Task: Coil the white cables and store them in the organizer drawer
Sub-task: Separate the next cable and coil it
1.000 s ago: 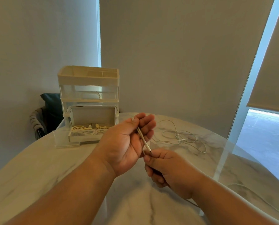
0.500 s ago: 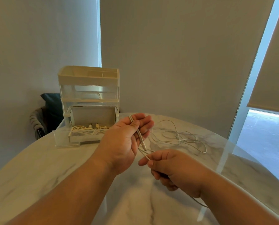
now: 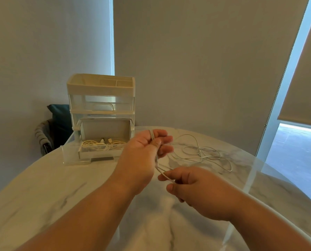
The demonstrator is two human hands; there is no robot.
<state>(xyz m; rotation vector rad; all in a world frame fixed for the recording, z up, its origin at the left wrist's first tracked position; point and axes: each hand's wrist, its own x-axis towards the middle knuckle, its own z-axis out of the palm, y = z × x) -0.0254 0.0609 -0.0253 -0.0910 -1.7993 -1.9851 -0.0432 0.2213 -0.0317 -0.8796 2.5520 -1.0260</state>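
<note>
Centrally, left hand (image 3: 142, 154) and right hand (image 3: 200, 191) each pinch one cable (image 3: 166, 177) between them; loose loops (image 3: 208, 157) lie at 2 o'clock, open drawer (image 3: 96, 154) at 10 o'clock.

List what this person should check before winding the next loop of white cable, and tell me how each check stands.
1. Left hand pinches the cable: ok.
2. Right hand grips the strand below it: ok.
3. Loose cable on the table free of knots: cannot tell; its loops overlap.
4. Organizer drawer open: ok.
5. Room beside the coiled cables in it: cannot tell.
</note>
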